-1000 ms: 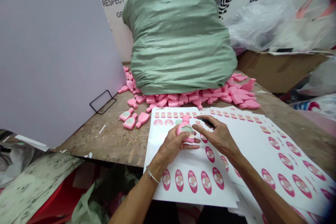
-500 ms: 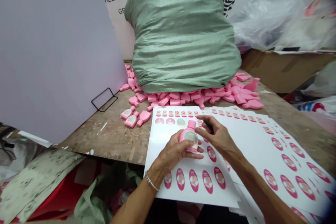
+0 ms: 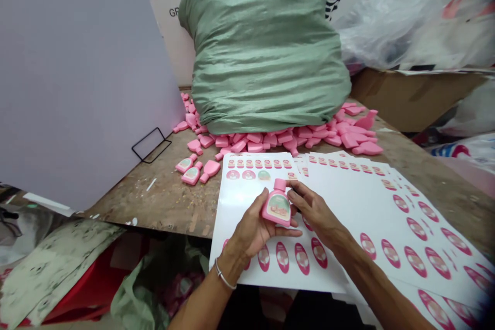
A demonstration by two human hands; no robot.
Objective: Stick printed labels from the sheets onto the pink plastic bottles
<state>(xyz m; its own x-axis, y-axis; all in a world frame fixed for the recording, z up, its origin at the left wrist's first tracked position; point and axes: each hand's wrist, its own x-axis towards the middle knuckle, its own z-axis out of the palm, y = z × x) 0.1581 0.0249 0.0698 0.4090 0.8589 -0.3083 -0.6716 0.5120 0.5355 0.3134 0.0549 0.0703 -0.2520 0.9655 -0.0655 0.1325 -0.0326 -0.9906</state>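
A small pink bottle (image 3: 278, 203) with a rounded green and cream label on its front stands tilted above the sticker sheet. My left hand (image 3: 251, 229) holds it, thumb along its left edge and fingers behind and below. On the bottle's other side, my right hand (image 3: 315, 211) grips near the neck and right edge, its fingers bent and partly hidden behind the bottle. Beneath both hands lies a white sheet of stickers (image 3: 247, 196) printed with pink ovals and small labels. Another stack of sticker sheets (image 3: 359, 196) spreads out to the right.
Two labelled pink bottles (image 3: 191, 173) and one plain bottle (image 3: 211, 170) lie left of the sheet. Behind, a heap of pink bottles (image 3: 351, 134) surrounds a big green sack (image 3: 266, 51). A grey panel (image 3: 77, 72) and black wire frame (image 3: 150, 145) stand left; a cardboard box (image 3: 413, 98) sits right.
My left thumb has moved off the label to the bottle's left edge, so the label now shows fully. My right hand has come down and closed in at the bottle's right side.
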